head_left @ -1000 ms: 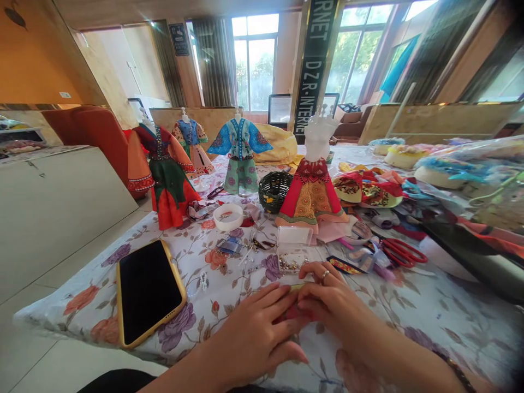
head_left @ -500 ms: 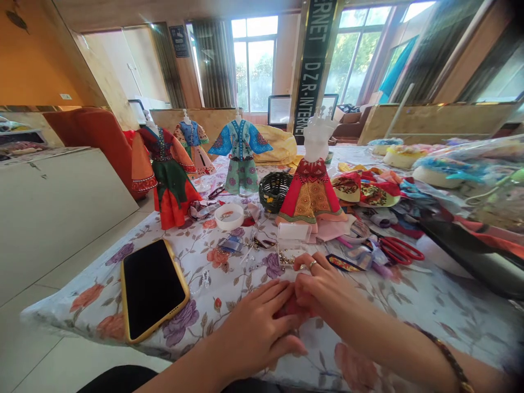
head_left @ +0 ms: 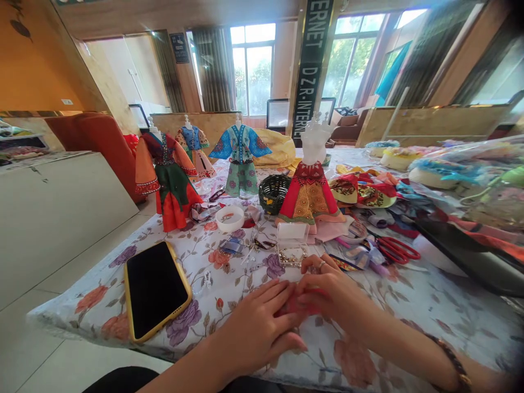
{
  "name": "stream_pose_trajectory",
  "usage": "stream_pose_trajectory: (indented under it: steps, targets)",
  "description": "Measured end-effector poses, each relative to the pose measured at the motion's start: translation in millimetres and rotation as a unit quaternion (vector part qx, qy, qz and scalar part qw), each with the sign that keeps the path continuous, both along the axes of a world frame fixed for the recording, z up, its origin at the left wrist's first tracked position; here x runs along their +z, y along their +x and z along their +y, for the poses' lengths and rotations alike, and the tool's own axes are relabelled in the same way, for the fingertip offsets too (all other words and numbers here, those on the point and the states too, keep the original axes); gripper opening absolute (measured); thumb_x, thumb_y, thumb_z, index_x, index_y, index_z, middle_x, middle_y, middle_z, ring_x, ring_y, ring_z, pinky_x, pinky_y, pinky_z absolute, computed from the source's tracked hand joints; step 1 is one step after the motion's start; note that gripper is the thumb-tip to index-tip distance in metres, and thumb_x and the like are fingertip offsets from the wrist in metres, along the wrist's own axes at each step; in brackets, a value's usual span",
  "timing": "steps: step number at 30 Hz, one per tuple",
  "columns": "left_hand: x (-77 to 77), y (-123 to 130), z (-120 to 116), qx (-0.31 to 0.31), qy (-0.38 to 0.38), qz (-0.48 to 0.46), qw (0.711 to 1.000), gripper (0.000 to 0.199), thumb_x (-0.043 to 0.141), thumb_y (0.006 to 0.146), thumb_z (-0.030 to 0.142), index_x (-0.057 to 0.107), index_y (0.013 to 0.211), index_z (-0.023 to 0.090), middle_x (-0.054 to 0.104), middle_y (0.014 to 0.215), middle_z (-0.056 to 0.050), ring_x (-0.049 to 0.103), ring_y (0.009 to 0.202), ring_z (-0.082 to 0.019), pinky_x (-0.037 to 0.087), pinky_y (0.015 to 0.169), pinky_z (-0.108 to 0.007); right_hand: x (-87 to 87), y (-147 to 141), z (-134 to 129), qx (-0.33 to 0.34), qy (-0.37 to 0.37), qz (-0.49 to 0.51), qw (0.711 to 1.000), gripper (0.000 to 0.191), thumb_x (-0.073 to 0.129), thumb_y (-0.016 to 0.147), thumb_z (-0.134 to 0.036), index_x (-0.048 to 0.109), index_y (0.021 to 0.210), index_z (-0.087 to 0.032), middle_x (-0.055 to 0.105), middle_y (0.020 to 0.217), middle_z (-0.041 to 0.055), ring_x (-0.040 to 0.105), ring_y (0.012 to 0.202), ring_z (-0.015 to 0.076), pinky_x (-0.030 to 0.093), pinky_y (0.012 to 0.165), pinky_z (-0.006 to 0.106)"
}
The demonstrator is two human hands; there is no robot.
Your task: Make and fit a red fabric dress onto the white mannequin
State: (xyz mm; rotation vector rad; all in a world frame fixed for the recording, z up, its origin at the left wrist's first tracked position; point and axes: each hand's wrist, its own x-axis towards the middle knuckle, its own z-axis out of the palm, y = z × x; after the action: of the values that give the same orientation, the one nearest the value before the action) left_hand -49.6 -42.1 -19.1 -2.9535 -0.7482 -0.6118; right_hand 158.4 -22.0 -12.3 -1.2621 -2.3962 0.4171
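Note:
A small piece of red-pink fabric [head_left: 307, 303] lies at the table's front, between and partly under my hands. My left hand [head_left: 264, 319] rests over its left side, fingers pressed down on it and thumb apart. From the right, my right hand [head_left: 327, 286] holds the fabric with bent fingers; a ring shows on one finger. Its fingertips are partly hidden. Just beyond stands an open clear box [head_left: 292, 255] of small beads. Behind it, a white doll form wears a red and gold skirt [head_left: 311, 194].
A phone [head_left: 158, 289] lies at left. Dressed doll forms [head_left: 241, 158], a dark basket [head_left: 274, 194] and a white ring [head_left: 230, 218] stand farther back. Red scissors [head_left: 397, 250], fabric scraps and a black tray [head_left: 466, 256] lie at right.
My right hand has shifted slightly right, showing more of the red-pink fabric and the bead box. My left hand stays in nearly the same place. The view has tilted slightly.

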Motion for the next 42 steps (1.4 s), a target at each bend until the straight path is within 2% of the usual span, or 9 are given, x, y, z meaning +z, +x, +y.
stream_pose_trajectory:
  steps: [3, 7, 15, 20, 25, 31, 35, 42]
  targets:
    - [0.4, 1, -1, 0.000, 0.002, 0.001, 1.000, 0.045, 0.040, 0.092, 0.052, 0.066, 0.110, 0.020, 0.061, 0.126, -0.016, 0.055, 0.121, -0.027, 0.045, 0.101, -0.044, -2.2, 5, -4, -0.011, -0.029, 0.021, 0.999, 0.020, 0.055, 0.088, -0.019, 0.070, 0.075, -0.023, 0.062, 0.096, 0.0046, 0.057, 0.089, 0.0203, 0.045, 0.079, 0.035]
    - [1.0, 1, -1, 0.004, 0.002, 0.006, 1.000, 0.044, 0.041, 0.092, 0.051, 0.066, 0.109, 0.019, 0.060, 0.126, -0.017, 0.054, 0.121, -0.028, 0.046, 0.100, -0.044, -4.0, 4, -5, -0.021, -0.021, 0.035, 0.999, 0.023, 0.052, 0.090, -0.017, 0.069, 0.076, -0.022, 0.061, 0.096, 0.0057, 0.057, 0.089, 0.0195, 0.045, 0.081, 0.036]
    - [0.6, 1, -1, 0.008, 0.002, 0.003, 1.000, 0.045, 0.042, 0.091, 0.053, 0.065, 0.112, 0.021, 0.060, 0.127, -0.016, 0.054, 0.121, -0.028, 0.046, 0.100, -0.043, -2.9, -4, -4, -0.034, -0.027, 0.087, 0.995, 0.015, 0.061, 0.084, -0.016, 0.069, 0.073, -0.021, 0.060, 0.097, 0.0054, 0.056, 0.092, 0.0194, 0.047, 0.082, 0.034]
    - [0.7, 1, -1, 0.002, 0.000, 0.002, 1.000, 0.046, 0.040, 0.091, 0.053, 0.065, 0.112, 0.020, 0.059, 0.127, -0.016, 0.054, 0.121, -0.028, 0.045, 0.101, -0.044, -2.8, -6, -2, -0.053, -0.034, 0.082, 0.995, 0.009, 0.067, 0.077, -0.015, 0.070, 0.071, -0.021, 0.060, 0.097, 0.0055, 0.057, 0.092, 0.0205, 0.048, 0.081, 0.035]
    - [3.3, 1, 0, 0.006, -0.004, 0.004, 1.000, 0.046, 0.041, 0.090, 0.053, 0.065, 0.112, 0.021, 0.061, 0.125, -0.017, 0.055, 0.120, -0.029, 0.047, 0.099, -0.045, -6.4, -5, 2, -0.039, -0.019, 0.069, 0.997, 0.011, 0.068, 0.074, -0.012, 0.071, 0.070, -0.022, 0.060, 0.097, 0.0063, 0.057, 0.093, 0.0222, 0.049, 0.081, 0.036]
    - [5.8, 1, 0, 0.003, -0.009, 0.016, 1.000, 0.049, 0.042, 0.089, 0.055, 0.066, 0.111, 0.019, 0.062, 0.123, -0.019, 0.055, 0.119, -0.030, 0.047, 0.098, -0.047, -4.2, -4, 1, -0.027, -0.028, 0.054, 0.998, 0.014, 0.065, 0.076, -0.011, 0.070, 0.069, -0.022, 0.061, 0.095, 0.0048, 0.057, 0.089, 0.0206, 0.047, 0.081, 0.036]
    - [7.7, 1, 0, 0.000, -0.011, 0.016, 1.000, 0.050, 0.040, 0.090, 0.055, 0.067, 0.110, 0.018, 0.062, 0.123, -0.019, 0.056, 0.118, -0.031, 0.048, 0.097, -0.046, 0.7, -7, -3, -0.038, -0.036, 0.049, 0.997, 0.016, 0.064, 0.077, -0.009, 0.070, 0.068, -0.020, 0.062, 0.090, 0.0048, 0.057, 0.083, 0.0204, 0.046, 0.074, 0.034]
    - [6.0, 1, 0, 0.003, -0.010, 0.017, 1.000, 0.049, 0.041, 0.090, 0.055, 0.066, 0.111, 0.019, 0.061, 0.125, -0.019, 0.054, 0.120, -0.030, 0.047, 0.099, -0.046, -1.0, -4, -4, -0.032, -0.070, 0.086, 0.993, 0.022, 0.059, 0.085, -0.013, 0.069, 0.067, -0.019, 0.060, 0.087, 0.0026, 0.057, 0.081, 0.0166, 0.042, 0.074, 0.030]
